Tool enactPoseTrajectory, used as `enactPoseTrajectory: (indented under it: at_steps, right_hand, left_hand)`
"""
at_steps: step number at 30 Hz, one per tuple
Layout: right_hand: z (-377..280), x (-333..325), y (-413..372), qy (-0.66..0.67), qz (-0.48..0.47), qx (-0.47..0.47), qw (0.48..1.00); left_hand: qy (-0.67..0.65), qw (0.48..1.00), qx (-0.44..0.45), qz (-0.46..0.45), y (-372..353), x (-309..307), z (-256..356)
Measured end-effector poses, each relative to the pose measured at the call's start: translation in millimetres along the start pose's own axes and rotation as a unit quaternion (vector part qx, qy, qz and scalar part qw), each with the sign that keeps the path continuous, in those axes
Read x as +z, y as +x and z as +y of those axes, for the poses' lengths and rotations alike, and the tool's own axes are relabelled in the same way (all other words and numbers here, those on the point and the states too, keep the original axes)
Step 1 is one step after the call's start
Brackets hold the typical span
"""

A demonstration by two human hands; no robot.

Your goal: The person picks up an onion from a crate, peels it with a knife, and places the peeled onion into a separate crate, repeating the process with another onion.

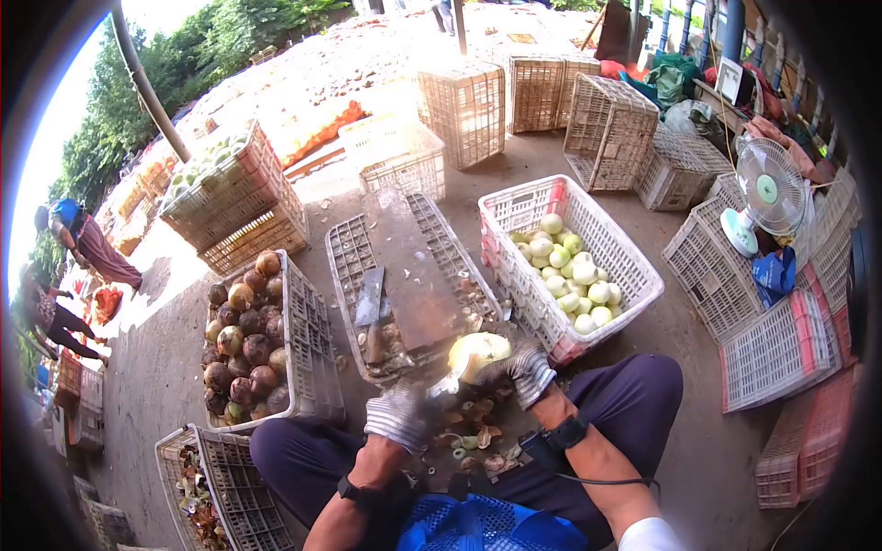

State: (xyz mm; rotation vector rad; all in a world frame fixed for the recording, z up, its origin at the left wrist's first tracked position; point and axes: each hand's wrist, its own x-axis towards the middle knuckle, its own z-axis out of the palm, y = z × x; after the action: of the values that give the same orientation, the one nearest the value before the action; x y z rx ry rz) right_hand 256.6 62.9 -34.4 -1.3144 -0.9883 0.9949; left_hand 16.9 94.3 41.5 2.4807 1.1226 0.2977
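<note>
My right hand (525, 375), in a striped glove, is closed round a large pale peeled onion (480, 354) above my lap. Close to its left side is my left hand (397, 418), also gloved and closed, smeared by motion. A small pale, shiny piece juts from it toward the onion; I cannot tell what it is. In front of my hands, a worn board (418, 275) lies across an upturned crate (344, 262). Beside the board rests a broad-bladed knife (369, 308). Onion skins and scraps (473, 427) lie below my hands.
A crate of brown-skinned onions (246, 340) stands left, a crate of peeled onions (570, 275) right. A scrap crate (197, 500) sits lower left. Stacked crates (230, 202) and a fan (770, 188) stand farther off. Two people (87, 239) are at far left.
</note>
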Motion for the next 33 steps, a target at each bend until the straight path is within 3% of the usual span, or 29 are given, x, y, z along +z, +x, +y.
enactPoseTrajectory:
  at_steps: [4,6,7,8,10,12,22,25,29,30,33]
  right_hand:
    - [10.2,-3.4,1.3,-0.031,0.015,-0.036,0.999]
    - [31.0,-9.8,10.2,-0.097,0.013,-0.063,0.993]
    - [68.2,-14.9,18.7,-0.204,0.022,-0.092,0.974]
    - [58.0,-13.5,15.1,-0.216,0.020,-0.080,0.973]
    - [13.5,-7.9,4.5,-0.204,0.013,-0.041,0.978]
    - [-12.4,-2.8,-1.5,-0.181,0.005,-0.016,0.983]
    - [-15.9,1.6,-3.7,-0.002,-0.012,0.050,0.999]
    - [-32.0,-0.9,-10.1,0.073,-0.011,0.091,0.993]
    - [-17.8,-5.4,-5.8,0.030,0.015,0.044,0.998]
    - [-15.1,-4.0,-6.2,0.037,0.020,0.036,0.998]
    - [5.7,-5.6,-0.2,-0.008,0.024,0.000,1.000]
  left_hand:
    - [-0.058,0.995,0.081,-0.001,-2.1,10.0,-7.3]
    - [-0.064,0.994,0.059,-0.060,1.0,10.4,-3.9]
    - [-0.067,0.993,0.047,-0.089,3.4,10.0,-1.6]
    - [-0.063,0.992,0.045,-0.099,5.7,7.8,1.7]
    - [-0.055,0.991,0.039,-0.119,9.0,2.6,7.3]
    - [-0.034,0.995,0.058,-0.073,10.8,16.0,-2.3]
    - [-0.002,1.000,0.003,-0.013,11.6,18.6,0.9]
    - [-0.015,0.985,-0.128,-0.117,17.5,-13.1,19.0]
    - [-0.052,0.992,-0.103,-0.059,6.4,-5.4,14.4]
    - [-0.121,0.986,-0.104,-0.048,4.3,-5.5,19.3]
    - [-0.049,0.998,0.013,0.022,6.3,32.2,1.0]
